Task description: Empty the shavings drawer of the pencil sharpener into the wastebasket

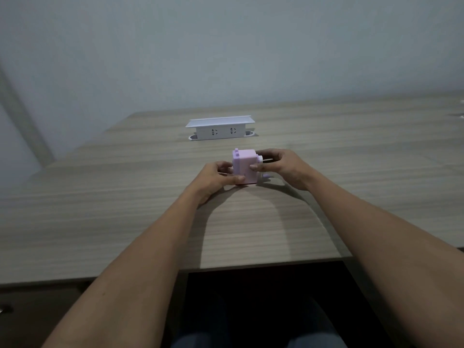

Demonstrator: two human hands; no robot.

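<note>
A small pink and lilac pencil sharpener [245, 164] stands upright on the wooden desk [150, 209], a little beyond its middle. My left hand [216, 179] is at its left side, thumb pressed along the lower front edge where the drawer sits. My right hand [281, 167] grips its right side, thumb on the front face and fingers behind, near the crank. The drawer itself is hidden by my fingers. No wastebasket is in view.
A white pop-up socket box [220, 128] with its lid raised stands on the desk behind the sharpener. The desk's near edge [251, 266] runs above my lap. A grey wall closes the far side.
</note>
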